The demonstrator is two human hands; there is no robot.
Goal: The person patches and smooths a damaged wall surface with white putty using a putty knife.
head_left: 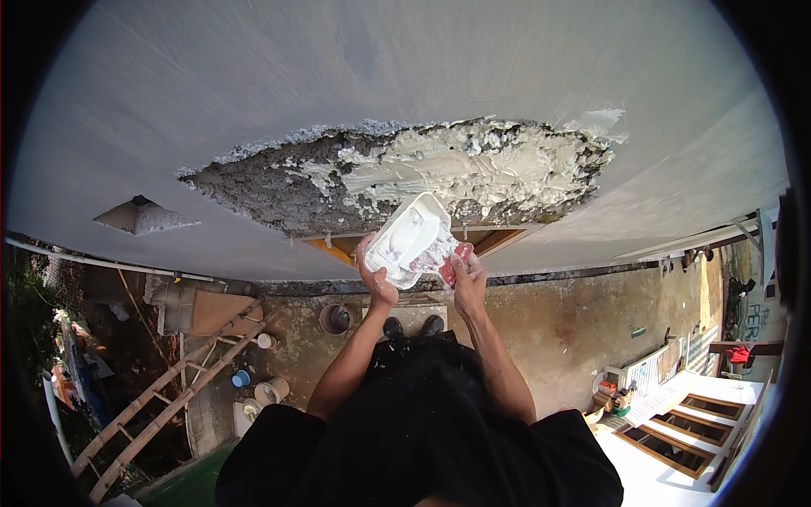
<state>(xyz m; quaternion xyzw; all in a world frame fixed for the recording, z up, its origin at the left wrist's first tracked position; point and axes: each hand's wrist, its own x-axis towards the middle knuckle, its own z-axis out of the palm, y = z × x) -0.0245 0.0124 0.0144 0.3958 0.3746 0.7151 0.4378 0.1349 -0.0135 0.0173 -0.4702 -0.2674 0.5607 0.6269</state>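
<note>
A white plastic tub (420,215) with white paste inside is gripped at its left side by my left hand (378,276). My right hand (470,280) is closed around a red scraper (449,269), whose blade is smeared with white paste and lies at the tub's lower right edge. Just beyond both hands, a broken patch (498,165) runs across the grey wall (279,68). Cream-coloured paste covers much of its middle and right, while rough dark masonry shows on the left.
Below the patch is a wooden frame (494,242). My shoes (432,325) are on a pale platform (408,313). A wooden ladder (165,390) leans at lower left, near a bucket (335,318) and a blue container (242,378). Window frames (676,435) lie at lower right.
</note>
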